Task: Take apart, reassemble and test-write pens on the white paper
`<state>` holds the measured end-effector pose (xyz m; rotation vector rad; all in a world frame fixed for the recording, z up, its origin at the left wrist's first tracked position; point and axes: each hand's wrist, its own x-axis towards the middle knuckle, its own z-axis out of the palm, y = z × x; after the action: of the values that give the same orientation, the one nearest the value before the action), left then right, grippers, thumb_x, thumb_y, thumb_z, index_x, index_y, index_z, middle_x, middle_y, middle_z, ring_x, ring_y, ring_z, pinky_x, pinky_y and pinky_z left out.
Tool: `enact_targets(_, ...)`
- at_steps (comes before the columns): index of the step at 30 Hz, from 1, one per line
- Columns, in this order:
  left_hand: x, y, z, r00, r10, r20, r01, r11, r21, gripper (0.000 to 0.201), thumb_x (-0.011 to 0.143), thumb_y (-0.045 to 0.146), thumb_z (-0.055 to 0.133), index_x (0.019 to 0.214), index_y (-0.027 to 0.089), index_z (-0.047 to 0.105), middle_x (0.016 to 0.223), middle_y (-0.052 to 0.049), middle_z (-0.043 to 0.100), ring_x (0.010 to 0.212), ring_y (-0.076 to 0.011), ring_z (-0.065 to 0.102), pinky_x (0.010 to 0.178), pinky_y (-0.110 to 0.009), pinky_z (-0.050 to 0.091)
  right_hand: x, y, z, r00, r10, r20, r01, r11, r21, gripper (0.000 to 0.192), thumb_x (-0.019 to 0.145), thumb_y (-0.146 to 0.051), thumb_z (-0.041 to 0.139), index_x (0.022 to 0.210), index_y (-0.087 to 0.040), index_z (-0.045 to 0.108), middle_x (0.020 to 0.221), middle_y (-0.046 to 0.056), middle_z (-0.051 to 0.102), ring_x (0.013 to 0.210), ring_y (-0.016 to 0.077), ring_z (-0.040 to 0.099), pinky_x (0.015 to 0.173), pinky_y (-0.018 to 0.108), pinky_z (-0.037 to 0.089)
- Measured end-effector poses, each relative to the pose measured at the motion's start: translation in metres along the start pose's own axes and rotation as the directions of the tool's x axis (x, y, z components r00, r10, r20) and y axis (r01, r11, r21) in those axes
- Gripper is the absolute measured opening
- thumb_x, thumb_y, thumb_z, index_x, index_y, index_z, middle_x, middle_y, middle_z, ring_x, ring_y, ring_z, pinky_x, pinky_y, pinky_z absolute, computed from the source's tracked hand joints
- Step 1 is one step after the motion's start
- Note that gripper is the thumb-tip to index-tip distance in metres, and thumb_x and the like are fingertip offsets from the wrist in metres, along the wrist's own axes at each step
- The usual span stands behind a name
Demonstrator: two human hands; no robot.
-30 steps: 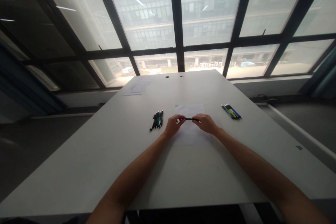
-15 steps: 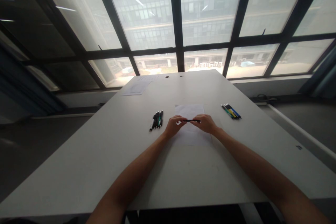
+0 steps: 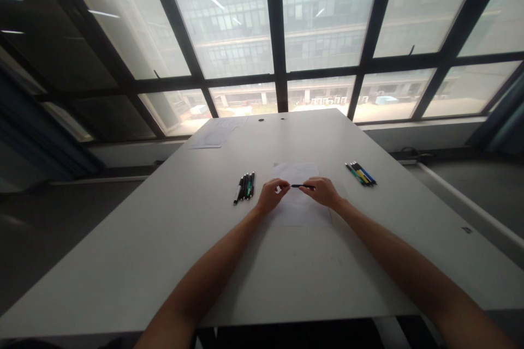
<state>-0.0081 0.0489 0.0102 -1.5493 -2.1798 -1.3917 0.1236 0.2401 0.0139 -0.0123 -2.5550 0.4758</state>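
Both hands pinch one black pen [image 3: 301, 186] — left hand [image 3: 270, 196], right hand [image 3: 323, 192] — above a paper sheet [image 3: 301, 210] on the grey table [image 3: 164, 229] facing tall windows [image 3: 229, 16].

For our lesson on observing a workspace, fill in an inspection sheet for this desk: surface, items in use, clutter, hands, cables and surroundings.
Surface: pale grey table, with two small round holes near its far edge.
Items in use: a black pen held level over a white paper sheet.
Clutter: a row of pens on the left; a group of pens on the right, some yellow and blue; printed papers at the far left corner.
Hands: left hand and right hand each pinch one end of the black pen.
Cables: a dark cable on the ledge to the right.
Surroundings: large dark-framed windows facing a building.
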Motion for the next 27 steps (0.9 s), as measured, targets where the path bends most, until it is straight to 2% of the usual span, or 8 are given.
enact_targets(16, 0.001, -0.003, 0.0, 0.996, -0.039, -0.074, 0.04, 0.999, 0.013, 0.01, 0.088, 0.025, 0.06, 0.087, 0.018, 0.067, 0.081, -0.002, 0.068, 0.072, -0.0123, 0.06, 0.061, -0.024, 0.045, 0.0, 0.005, -0.003, 0.999, 0.04, -0.03, -0.04, 0.999, -0.021, 0.031, 0.091, -0.045, 0.057, 0.077, -0.021, 0.072, 0.069, 0.002, 0.067, 0.065, 0.0142, 0.058, 0.063, 0.024, 0.036)
enact_targets(27, 0.001, -0.007, 0.001, 0.992, -0.053, -0.118, 0.053, 0.999, 0.002, 0.01, 0.089, 0.026, 0.058, 0.089, 0.019, 0.065, 0.085, -0.003, 0.067, 0.074, -0.013, 0.06, 0.061, -0.024, 0.045, 0.0, 0.015, 0.002, 0.997, 0.048, -0.068, -0.047, 0.999, 0.009, 0.031, 0.091, -0.045, 0.057, 0.079, -0.022, 0.073, 0.07, 0.003, 0.068, 0.065, 0.0152, 0.059, 0.064, 0.026, 0.038)
